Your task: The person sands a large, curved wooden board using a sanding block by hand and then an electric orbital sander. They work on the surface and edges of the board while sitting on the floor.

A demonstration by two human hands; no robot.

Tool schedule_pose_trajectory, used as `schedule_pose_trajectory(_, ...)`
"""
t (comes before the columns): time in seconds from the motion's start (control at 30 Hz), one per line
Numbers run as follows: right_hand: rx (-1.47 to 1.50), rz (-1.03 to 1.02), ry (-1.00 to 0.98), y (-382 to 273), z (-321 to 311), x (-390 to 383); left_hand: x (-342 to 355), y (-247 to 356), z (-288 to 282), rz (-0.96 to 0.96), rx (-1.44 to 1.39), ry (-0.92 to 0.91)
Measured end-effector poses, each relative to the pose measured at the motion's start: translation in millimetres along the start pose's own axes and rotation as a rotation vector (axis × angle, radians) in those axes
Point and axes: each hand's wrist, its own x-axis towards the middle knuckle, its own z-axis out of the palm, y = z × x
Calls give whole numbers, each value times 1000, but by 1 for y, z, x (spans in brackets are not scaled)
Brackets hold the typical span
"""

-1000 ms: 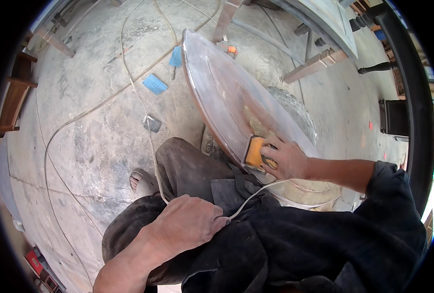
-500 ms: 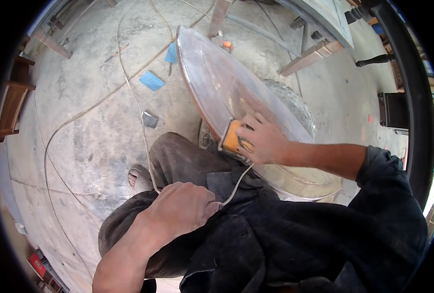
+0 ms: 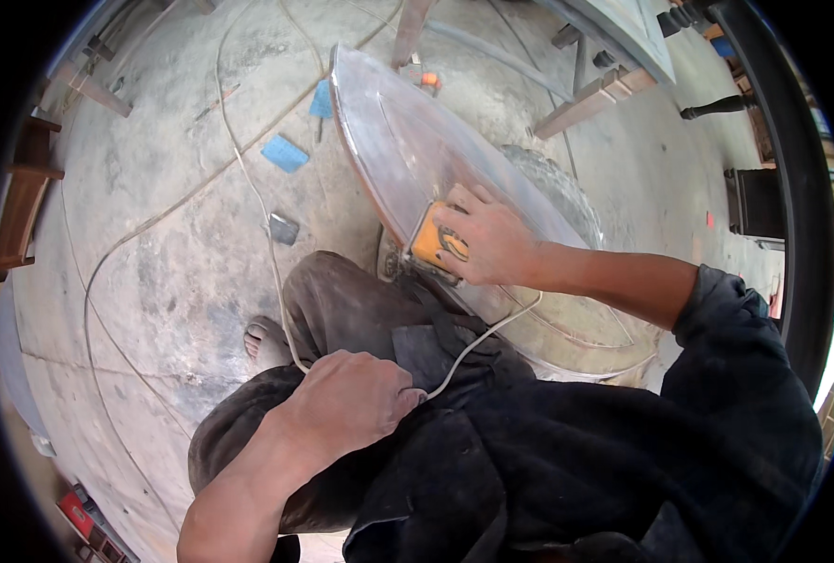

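Note:
My right hand (image 3: 493,241) grips a yellow electric sander (image 3: 429,238) from above, fingers wrapped over its body. The sander lies on the near left edge of a long wooden panel with a pointed end (image 3: 412,141), whose surface looks pale and dusty. In front of my lap, my left hand (image 3: 353,399) is closed round a white power cord (image 3: 478,342). One length of the cord loops up toward the sander, and another runs away over the floor. The panel's lower part passes behind my right forearm.
Blue sandpaper sheets (image 3: 285,154) and a dark grey pad (image 3: 283,229) lie on the concrete floor. Cords (image 3: 159,222) cross it at left. A grey wooden table frame (image 3: 591,101) stands at the far right, and brown furniture (image 3: 25,197) at the left edge. An orange object (image 3: 430,80) is beyond the panel.
My right hand has slid the sander a little left and away along the panel's edge. The cord behind it now bows wider to the right. My left hand stays in place.

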Motion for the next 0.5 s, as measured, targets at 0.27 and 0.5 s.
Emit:
schedule_pose_trajectory(0.27,66,50,-336,8,-33,-107,-13,6,5,64,-13,7)
schedule_pose_trajectory(0.5,36,79,-245,25,-25,-37,-14,0,11,119,113,145)
